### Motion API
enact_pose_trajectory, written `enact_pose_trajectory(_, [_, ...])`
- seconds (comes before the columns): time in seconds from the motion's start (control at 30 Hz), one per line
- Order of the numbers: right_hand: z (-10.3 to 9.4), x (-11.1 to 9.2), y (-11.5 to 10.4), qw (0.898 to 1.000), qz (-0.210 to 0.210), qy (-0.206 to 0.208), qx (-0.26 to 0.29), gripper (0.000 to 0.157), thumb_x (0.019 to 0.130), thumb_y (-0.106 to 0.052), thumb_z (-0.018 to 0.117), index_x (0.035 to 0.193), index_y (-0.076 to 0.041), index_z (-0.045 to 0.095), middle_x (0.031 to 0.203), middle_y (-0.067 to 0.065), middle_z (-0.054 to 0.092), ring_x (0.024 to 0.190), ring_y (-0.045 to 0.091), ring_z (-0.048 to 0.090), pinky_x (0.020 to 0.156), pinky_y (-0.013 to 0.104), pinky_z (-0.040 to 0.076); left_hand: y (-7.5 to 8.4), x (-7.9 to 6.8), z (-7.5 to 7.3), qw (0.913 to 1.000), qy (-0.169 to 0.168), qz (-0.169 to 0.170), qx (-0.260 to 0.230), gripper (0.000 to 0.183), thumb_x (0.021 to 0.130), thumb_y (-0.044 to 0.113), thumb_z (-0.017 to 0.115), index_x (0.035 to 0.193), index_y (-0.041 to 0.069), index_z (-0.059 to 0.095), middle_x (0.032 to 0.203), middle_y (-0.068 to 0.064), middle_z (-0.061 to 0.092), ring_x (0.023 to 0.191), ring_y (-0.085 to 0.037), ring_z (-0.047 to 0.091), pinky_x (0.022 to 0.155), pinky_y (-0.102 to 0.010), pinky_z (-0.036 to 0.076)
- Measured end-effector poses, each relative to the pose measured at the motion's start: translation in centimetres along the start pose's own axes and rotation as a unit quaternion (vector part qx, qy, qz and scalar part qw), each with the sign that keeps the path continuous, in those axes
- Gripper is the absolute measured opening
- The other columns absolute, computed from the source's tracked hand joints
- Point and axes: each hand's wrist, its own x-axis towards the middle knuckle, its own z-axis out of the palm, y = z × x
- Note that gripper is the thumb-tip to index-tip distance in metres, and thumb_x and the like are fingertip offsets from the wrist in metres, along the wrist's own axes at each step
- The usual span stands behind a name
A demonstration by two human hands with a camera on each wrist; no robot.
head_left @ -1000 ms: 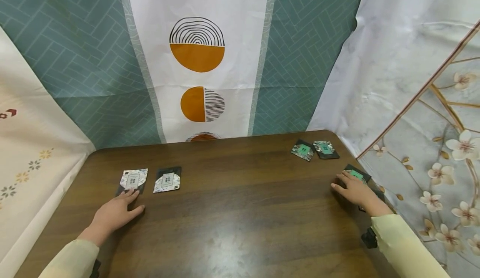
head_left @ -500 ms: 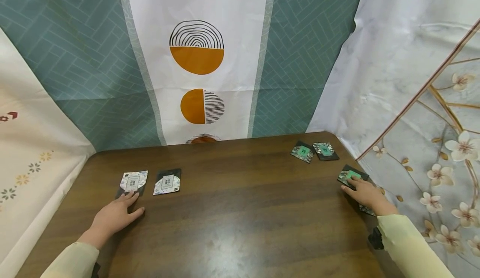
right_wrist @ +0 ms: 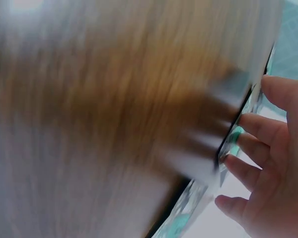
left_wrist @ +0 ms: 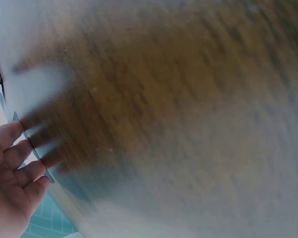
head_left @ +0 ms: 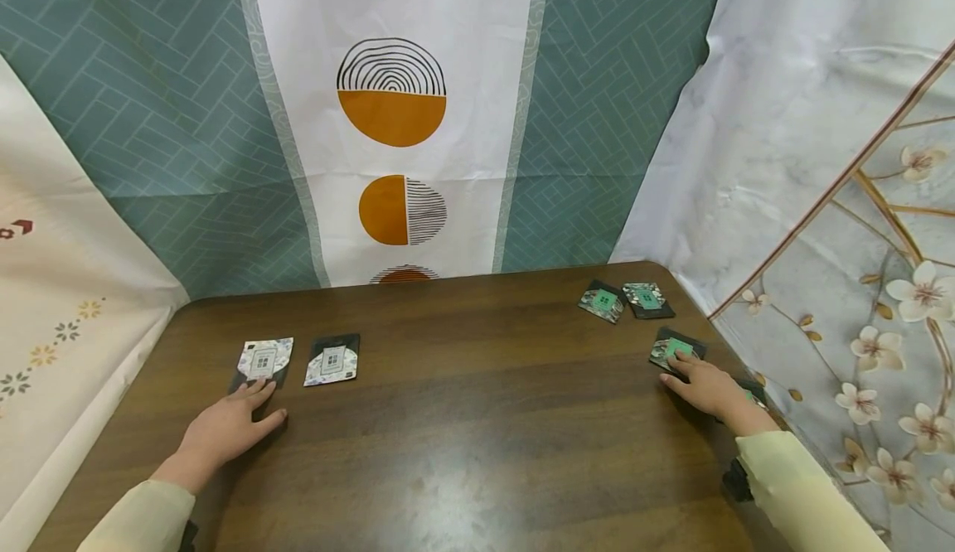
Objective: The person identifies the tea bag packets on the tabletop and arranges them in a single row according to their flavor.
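Observation:
My left hand (head_left: 224, 429) lies flat on the table, its fingertips on the near edge of a square flat packet with a white floral print and a dark lower band (head_left: 263, 360). To its right is a similar dark-and-white packet (head_left: 332, 361). On the right side my right hand (head_left: 707, 390) rests its fingertips on a dark packet with a green label (head_left: 674, 346), partly covered by the fingers. Both wrist views show the hands' loosely spread fingers (left_wrist: 27, 173) (right_wrist: 251, 144) touching thin packet edges. Another green-labelled packet (head_left: 752, 393) is mostly hidden by the right wrist.
Two more green-labelled packets, one tilted (head_left: 603, 300) and one straighter (head_left: 648, 299), lie close together near the table's back right corner. The brown wooden table (head_left: 462, 403) ends against a patterned curtain (head_left: 410, 138) at the back, with cloths at both sides.
My right hand first shifts slightly right, then slides left, and the green-labelled packet under its fingers moves left with it. The left hand and the other packets stay put.

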Motion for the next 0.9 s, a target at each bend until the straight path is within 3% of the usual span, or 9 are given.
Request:
enact_pose_trajectory(0.33, [0.9, -0.5, -3.5, 0.998, -0.053, 0.024, -0.006, 0.059, 0.101, -0.034, 0.060, 0.144, 0.007, 0.054, 0.151, 0.036, 0.045, 0.136, 0.060, 0.045, 0.105, 0.073, 0.041, -0.1, 0.0, 0.0, 1.0000, -0.006, -0.002, -0.001, 0.071, 0.096, 0.049, 0.062, 0.141, -0.006, 0.056, 0.149, -0.035, 0.048, 0.135, -0.059, 0.048, 0.096, -0.069, 0.048])
enact_pose_trajectory(0.9, [1.9, 0.4, -8.9, 0.992, -0.123, 0.005, 0.006, 0.060, 0.101, -0.034, 0.063, 0.147, 0.002, 0.053, 0.155, 0.031, 0.045, 0.140, 0.057, 0.043, 0.111, 0.068, 0.040, -0.1, 0.0, 0.2, 1.0000, -0.003, -0.004, -0.007, 0.072, 0.095, 0.049, 0.063, 0.141, -0.006, 0.057, 0.150, -0.034, 0.048, 0.135, -0.058, 0.047, 0.096, -0.069, 0.048])
